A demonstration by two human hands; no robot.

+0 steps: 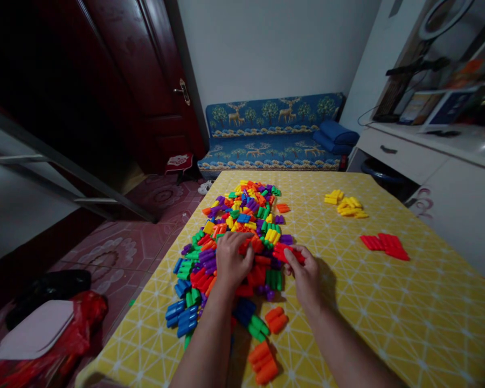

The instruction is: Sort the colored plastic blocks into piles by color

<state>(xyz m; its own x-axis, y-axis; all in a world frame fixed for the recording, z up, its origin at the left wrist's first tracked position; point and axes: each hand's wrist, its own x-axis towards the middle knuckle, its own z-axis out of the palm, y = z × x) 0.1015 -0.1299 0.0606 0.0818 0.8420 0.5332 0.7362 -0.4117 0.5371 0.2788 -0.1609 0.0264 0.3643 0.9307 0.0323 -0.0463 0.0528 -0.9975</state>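
A long heap of plastic building pieces [208, 261] in red, orange, yellow, green, blue and purple lies on the yellow patterned table. Over the middle of the heap is my left hand [235, 258], its fingers apart and reaching among red and orange pieces. My right hand [303, 267], just right of the heap, pinches a red piece [282, 252] between thumb and fingers. Farther right lie a group of red pieces [385, 245] and, behind it, a group of yellow pieces [350, 207]. Orange pieces [262, 362] rest near the front.
The yellow tablecloth [347, 334] covers the table. Beyond its back edge stands a blue patterned sofa [267, 145]. A white cabinet [448, 172] is at the right, a metal ladder [64, 156] at the left. Red bags [91, 318] lie on the floor.
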